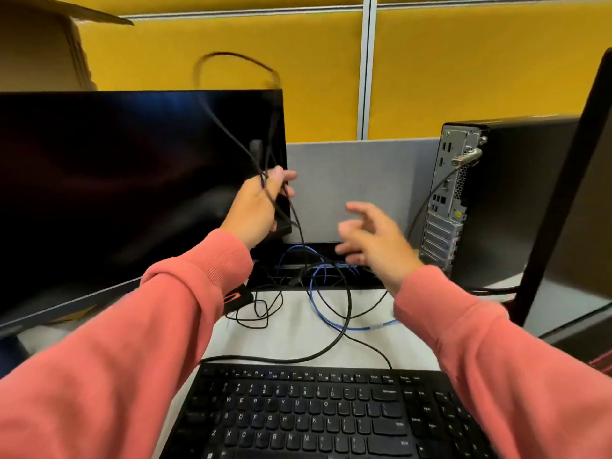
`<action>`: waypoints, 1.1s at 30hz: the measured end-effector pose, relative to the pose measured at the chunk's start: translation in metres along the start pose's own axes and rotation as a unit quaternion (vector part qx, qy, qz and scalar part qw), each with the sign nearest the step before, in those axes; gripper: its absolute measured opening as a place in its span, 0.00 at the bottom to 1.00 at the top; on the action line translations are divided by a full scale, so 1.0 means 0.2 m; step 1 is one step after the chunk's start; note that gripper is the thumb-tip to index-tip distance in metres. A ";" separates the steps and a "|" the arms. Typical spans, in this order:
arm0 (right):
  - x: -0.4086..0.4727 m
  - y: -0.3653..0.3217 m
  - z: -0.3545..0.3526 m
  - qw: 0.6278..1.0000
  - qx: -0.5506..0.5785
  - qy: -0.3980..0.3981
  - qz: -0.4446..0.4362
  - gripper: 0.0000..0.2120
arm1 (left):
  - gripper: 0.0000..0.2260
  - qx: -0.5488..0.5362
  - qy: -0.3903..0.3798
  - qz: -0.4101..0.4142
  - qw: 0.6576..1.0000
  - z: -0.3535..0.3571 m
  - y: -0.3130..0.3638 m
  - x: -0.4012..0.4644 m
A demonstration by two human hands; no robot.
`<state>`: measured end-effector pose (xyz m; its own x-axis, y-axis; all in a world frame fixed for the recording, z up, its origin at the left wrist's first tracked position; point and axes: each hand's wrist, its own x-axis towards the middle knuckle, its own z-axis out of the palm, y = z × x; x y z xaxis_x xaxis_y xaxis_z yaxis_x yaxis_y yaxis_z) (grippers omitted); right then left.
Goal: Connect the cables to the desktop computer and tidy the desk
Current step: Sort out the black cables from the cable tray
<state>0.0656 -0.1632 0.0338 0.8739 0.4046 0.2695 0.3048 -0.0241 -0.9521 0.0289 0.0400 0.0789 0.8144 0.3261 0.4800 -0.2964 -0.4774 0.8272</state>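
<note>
My left hand (261, 207) is raised in front of the monitor (132, 187); its fingers are curled around a bundle of black cables (281, 207), which loop upward, blurred, above the top edge of the screen and also hang down to the desk (291, 339); my right hand (374, 241) is in the air to the right of it, fingers spread and loosely bent, holding nothing; it is blurred, so I cannot tell more about the fingers.

The desktop computer (490, 200) stands upright at the right, its rear panel with the ports turned toward me; one thin black cable (427, 200) runs from that panel down toward the desk, and a metal lock piece (467, 157) sits near the top of the panel.

Below my hands, a blue cable (334, 321) curves over the desk surface among several loose black ones; a small black object with red marking (236, 298) lies just beside my left sleeve; the black keyboard (314, 415) lies nearest to me, its own cable going away behind it; a second dark screen (569, 207) stands at the far right edge.
</note>
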 end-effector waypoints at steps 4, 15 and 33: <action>-0.01 0.24 0.08 0.913 -0.358 -0.194 0.018 0.51 | 0.21 -0.132 0.046 -0.037 0.989 -0.04 0.06 0.07; 0.16 0.30 0.02 0.889 -0.443 -0.097 -0.064 0.20 | 0.25 -0.072 0.027 -0.025 0.997 -0.13 0.07 0.13; 0.27 0.24 -0.11 0.942 -0.251 -0.108 0.194 0.12 | 0.29 0.091 -0.040 -0.081 0.992 -0.15 -0.01 0.08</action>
<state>0.1359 -0.1636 0.0057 0.8756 0.4514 -0.1720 0.1662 -0.6158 -0.7702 0.0267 0.0703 0.0944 0.8834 0.3480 0.3139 -0.0689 -0.5660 0.8215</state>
